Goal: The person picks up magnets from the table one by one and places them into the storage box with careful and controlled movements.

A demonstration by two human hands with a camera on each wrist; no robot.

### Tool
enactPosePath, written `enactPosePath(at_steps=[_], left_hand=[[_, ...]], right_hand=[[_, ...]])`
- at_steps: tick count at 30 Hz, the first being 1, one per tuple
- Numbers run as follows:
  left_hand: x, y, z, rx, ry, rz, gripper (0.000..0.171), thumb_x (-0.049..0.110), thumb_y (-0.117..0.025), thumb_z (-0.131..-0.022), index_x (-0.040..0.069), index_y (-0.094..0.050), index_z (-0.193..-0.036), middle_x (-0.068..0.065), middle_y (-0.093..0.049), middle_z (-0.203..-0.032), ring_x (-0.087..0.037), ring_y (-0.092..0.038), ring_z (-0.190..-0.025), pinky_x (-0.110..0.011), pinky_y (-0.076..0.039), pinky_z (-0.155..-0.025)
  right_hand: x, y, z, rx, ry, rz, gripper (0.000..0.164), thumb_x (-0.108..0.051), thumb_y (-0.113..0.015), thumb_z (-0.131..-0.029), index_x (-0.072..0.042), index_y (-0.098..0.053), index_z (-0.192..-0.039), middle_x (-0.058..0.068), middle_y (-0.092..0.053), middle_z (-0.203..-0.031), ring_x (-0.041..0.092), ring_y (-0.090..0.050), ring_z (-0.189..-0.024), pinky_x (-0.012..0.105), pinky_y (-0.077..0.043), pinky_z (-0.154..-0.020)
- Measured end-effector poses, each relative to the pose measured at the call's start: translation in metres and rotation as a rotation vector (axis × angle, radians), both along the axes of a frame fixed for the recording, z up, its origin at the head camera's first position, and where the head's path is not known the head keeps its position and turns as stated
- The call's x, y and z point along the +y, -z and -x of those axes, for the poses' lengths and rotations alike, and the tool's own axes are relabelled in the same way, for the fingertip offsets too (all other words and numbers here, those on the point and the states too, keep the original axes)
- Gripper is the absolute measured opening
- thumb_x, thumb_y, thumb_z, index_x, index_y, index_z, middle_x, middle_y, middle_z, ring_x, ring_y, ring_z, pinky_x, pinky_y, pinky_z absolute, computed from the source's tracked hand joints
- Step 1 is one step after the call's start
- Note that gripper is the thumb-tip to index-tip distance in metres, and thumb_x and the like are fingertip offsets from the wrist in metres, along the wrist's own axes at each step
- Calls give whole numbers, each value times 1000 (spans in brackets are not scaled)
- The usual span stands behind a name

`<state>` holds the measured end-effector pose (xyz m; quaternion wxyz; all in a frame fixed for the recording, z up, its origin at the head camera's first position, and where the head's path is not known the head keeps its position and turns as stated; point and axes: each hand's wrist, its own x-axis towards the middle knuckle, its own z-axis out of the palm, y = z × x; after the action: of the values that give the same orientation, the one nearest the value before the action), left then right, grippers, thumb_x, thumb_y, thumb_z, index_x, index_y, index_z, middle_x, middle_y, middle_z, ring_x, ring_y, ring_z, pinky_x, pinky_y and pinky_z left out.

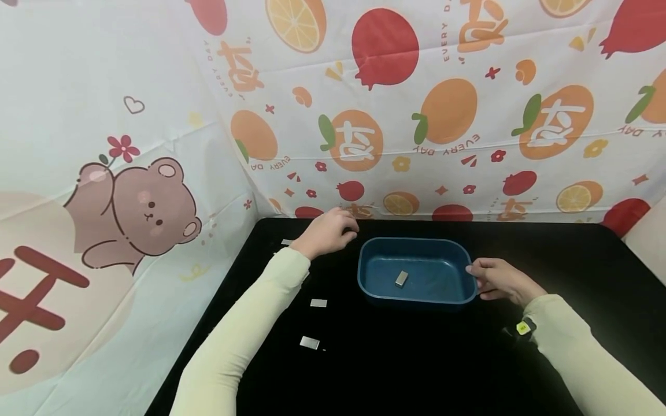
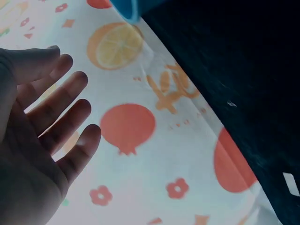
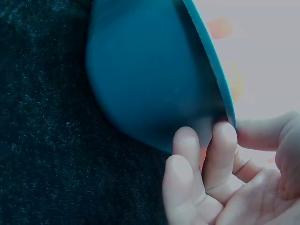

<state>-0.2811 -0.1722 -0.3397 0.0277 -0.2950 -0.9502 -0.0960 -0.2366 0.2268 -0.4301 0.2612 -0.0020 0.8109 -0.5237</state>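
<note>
Black table (image 1: 406, 358) below, right hand (image 1: 503, 279) grips blue bin (image 1: 439, 274).

- Head: looks forward and down from farther back, over the table (image 1: 395, 358), tray (image 1: 442, 274) and cloth (image 1: 400, 130).
- Left wrist: close to the left hand (image 1: 326, 234), slanted, facing the cloth across the table's edge.
- Right wrist: close by the right hand (image 1: 504, 281), facing the tray's wall.
- Head and right wrist share the right hand at the tray's rim.
</note>
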Motion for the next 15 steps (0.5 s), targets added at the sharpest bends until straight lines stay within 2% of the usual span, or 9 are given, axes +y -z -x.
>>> enactPosePath(at_steps=[7, 15], left_hand=[[-48, 8, -11, -9, -41, -59, 15, 17, -64, -96, 14, -76, -104, -4, -71, -113, -24, -61, -111, -43, -52, -97], [-108, 12, -22, -8, -175, -100, 18, 17, -63, -95, 11, -75, -108, -9, -72, -115, -30, -62, -113, -49, -49, -100]], right_hand=[[-2, 2, 1, -9, 1, 5, 27, -34, -48, -105, -9, -58, -98, -1, -57, -77, 16, -66, -76, 33, -59, -72], [1, 3, 0, 2, 0, 13, 26, -34, -48, -105, -11, -58, -96, -2, -56, -77, 15, -66, -75, 32, -59, -70]])
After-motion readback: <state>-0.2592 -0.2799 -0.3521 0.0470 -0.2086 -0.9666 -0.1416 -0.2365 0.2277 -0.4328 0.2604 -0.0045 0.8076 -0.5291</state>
